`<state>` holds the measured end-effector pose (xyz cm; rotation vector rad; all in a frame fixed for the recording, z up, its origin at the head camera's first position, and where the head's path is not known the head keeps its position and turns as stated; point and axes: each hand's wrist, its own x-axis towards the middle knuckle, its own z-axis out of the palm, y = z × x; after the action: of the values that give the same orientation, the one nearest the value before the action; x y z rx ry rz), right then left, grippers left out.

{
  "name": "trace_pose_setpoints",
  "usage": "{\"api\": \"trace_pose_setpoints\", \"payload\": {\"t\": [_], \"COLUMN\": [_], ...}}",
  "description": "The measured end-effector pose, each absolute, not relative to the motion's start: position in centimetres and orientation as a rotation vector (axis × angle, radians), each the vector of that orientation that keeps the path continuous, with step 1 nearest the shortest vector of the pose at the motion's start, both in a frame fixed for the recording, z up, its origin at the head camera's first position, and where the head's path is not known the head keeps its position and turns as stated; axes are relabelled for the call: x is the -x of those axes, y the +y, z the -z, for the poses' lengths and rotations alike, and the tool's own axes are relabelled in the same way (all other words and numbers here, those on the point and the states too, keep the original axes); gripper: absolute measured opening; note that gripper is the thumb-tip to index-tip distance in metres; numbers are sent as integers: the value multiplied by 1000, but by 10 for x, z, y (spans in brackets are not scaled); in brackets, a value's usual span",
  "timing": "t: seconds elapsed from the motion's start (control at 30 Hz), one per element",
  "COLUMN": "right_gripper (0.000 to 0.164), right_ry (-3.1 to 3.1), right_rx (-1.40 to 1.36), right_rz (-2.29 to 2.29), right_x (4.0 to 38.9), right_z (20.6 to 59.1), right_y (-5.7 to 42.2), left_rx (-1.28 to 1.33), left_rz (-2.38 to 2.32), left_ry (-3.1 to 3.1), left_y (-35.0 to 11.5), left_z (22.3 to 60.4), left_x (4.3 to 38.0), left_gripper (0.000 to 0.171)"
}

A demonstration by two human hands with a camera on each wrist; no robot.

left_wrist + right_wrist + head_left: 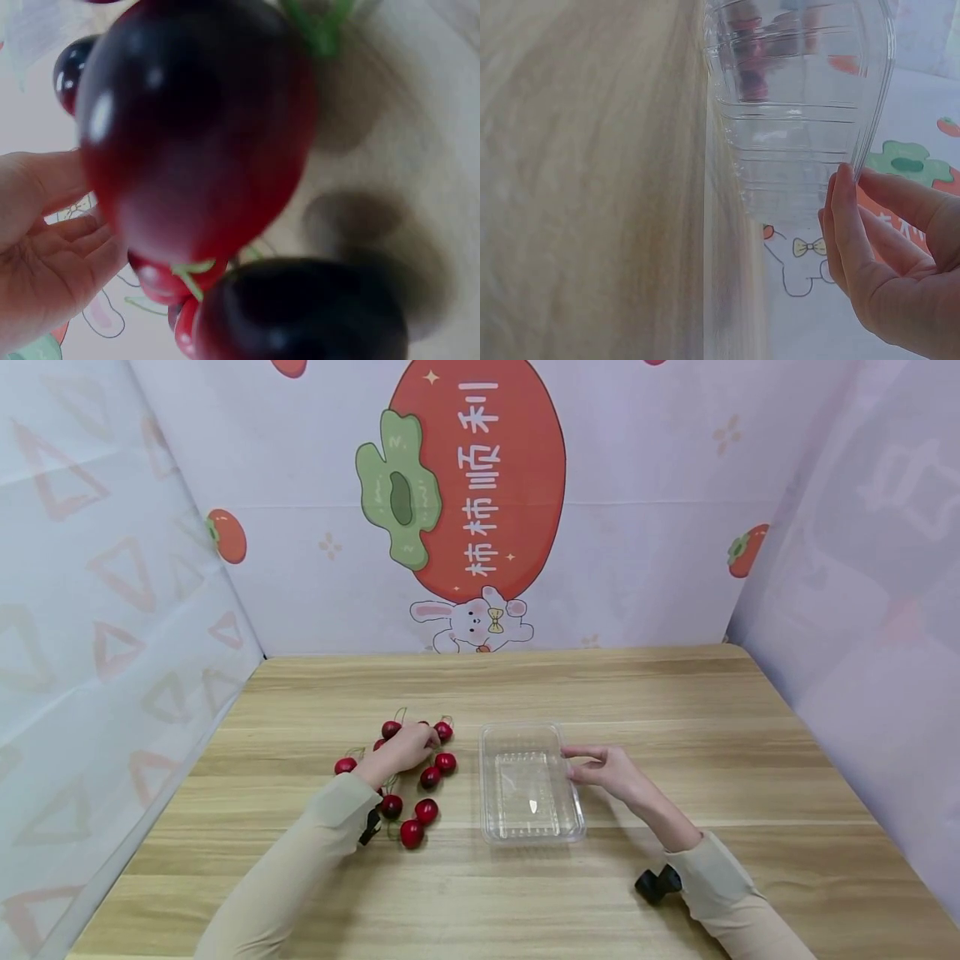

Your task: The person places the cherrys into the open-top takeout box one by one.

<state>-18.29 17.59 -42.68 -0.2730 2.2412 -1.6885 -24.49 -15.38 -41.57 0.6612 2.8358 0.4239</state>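
Observation:
Several dark red cherries [412, 834] with green stems lie on the left half of the table. My left hand [401, 750] reaches in among them, its fingertips beside a cherry [443, 731] at the back of the group. Close up in the left wrist view, a large blurred cherry [195, 135] hides the ends of the left hand's [52, 247] fingers, so a hold cannot be made out. To the right stands a clear plastic box [491, 810], with no lid on it. My right hand [615, 777] pinches the rim at its right side, as the right wrist view shows too.
The wood-grain table [465, 902] holds the cherries and the box. A white printed cloth [637, 568] hangs behind it, with more cloth at both sides. Black wrist devices [658, 885] sit by the sleeves.

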Motion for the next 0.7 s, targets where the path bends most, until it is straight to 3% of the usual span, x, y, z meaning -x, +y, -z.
{"api": "trace_pose_setpoints", "payload": {"t": [0.7], "right_gripper": [45], "right_ry": [2217], "right_rx": [277], "right_rz": [1718], "right_x": [183], "right_z": [427], "right_y": [175], "left_rx": [-715], "left_rz": [-641], "left_ry": [2822], "left_y": [-158], "left_z": [418], "left_x": [248], "left_gripper": [11]}}
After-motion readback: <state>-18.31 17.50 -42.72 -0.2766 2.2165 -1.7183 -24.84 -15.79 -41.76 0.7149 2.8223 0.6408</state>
